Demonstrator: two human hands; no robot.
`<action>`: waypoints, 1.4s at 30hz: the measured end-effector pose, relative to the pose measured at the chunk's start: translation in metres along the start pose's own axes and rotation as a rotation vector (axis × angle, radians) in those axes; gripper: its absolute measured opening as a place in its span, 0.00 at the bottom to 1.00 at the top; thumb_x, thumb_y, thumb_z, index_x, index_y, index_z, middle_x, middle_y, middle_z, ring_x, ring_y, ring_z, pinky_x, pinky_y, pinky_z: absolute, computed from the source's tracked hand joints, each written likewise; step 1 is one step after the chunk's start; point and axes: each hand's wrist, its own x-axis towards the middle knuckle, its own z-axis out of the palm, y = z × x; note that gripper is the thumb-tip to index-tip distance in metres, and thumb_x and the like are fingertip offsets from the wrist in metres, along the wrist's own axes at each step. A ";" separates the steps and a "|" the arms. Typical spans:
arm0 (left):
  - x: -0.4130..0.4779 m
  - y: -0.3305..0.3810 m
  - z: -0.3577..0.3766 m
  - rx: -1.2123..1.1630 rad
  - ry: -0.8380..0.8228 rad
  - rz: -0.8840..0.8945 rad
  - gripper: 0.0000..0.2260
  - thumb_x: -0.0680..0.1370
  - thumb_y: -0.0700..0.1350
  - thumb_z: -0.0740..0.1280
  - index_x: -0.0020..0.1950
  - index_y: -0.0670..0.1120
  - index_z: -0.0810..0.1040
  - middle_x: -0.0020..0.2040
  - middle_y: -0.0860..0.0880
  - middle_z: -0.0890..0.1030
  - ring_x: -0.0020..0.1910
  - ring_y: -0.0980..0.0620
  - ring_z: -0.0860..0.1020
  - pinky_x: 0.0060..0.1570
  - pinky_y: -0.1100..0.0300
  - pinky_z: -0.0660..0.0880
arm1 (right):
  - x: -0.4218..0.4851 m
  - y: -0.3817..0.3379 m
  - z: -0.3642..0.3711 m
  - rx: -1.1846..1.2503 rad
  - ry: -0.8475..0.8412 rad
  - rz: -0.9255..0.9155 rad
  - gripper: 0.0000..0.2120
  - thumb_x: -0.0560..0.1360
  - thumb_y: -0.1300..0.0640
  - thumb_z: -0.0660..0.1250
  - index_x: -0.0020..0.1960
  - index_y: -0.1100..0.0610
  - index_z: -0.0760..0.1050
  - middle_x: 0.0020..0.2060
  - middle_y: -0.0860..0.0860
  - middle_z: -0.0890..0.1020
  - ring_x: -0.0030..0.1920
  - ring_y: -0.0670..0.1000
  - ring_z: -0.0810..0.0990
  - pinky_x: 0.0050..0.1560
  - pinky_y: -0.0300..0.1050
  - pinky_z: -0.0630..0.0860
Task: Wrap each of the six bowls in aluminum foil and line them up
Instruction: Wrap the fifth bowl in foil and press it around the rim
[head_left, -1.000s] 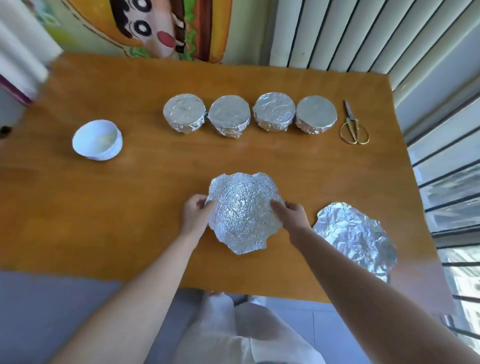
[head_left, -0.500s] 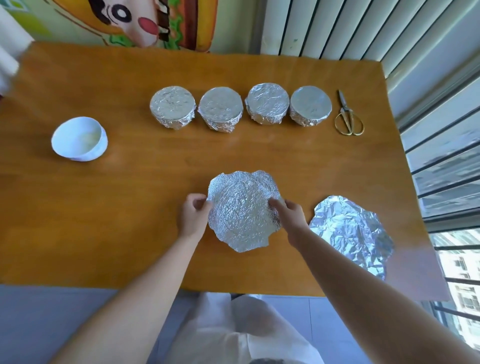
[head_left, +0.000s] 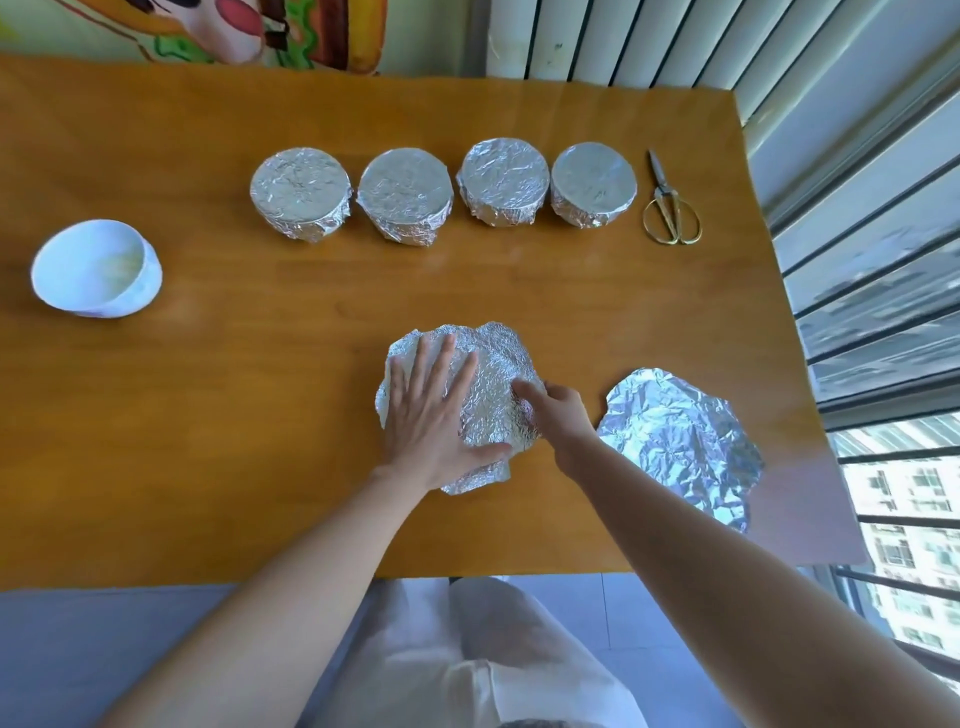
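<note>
While the left hand (head_left: 426, 415) lies flat, fingers straight and spread, on top of the foil mound (head_left: 493, 395), the right hand (head_left: 563, 413) touches the mound's right flank. Its fingers are bent against the foil; whether they pinch it I cannot tell. Whatever the foil covers is hidden.

Landmark: scissors (head_left: 670, 202), at the far right of the table (head_left: 208, 415).
- Mound: well nearer the person than the scissors, and left of them.
- Loose sheet (head_left: 680, 441): crumpled, lying flat, straight toward the person from the scissors.
- Four wrapped bowls (head_left: 594, 182): in a row running left from just beside the scissors.
- Bare white bowl (head_left: 93, 267): far left of the scissors.
</note>
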 end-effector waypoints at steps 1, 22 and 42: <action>0.000 -0.001 0.001 0.010 -0.003 -0.010 0.55 0.63 0.82 0.49 0.81 0.53 0.40 0.81 0.47 0.37 0.78 0.43 0.33 0.75 0.40 0.35 | 0.001 0.001 0.000 -0.013 0.001 -0.014 0.10 0.77 0.52 0.68 0.45 0.59 0.74 0.33 0.50 0.70 0.34 0.50 0.68 0.35 0.44 0.65; -0.002 0.005 0.003 -0.003 0.099 -0.060 0.53 0.66 0.76 0.54 0.81 0.43 0.54 0.81 0.38 0.50 0.80 0.40 0.48 0.77 0.43 0.52 | 0.019 0.011 0.025 -0.709 -0.159 -0.730 0.27 0.82 0.50 0.54 0.79 0.57 0.55 0.75 0.55 0.65 0.73 0.57 0.66 0.69 0.55 0.67; -0.016 -0.011 0.005 -0.292 0.270 -0.179 0.41 0.75 0.69 0.49 0.80 0.43 0.56 0.80 0.40 0.54 0.76 0.41 0.58 0.70 0.44 0.57 | 0.019 0.014 0.022 -0.587 -0.151 -0.653 0.30 0.83 0.45 0.57 0.80 0.45 0.48 0.70 0.55 0.69 0.66 0.58 0.72 0.66 0.57 0.68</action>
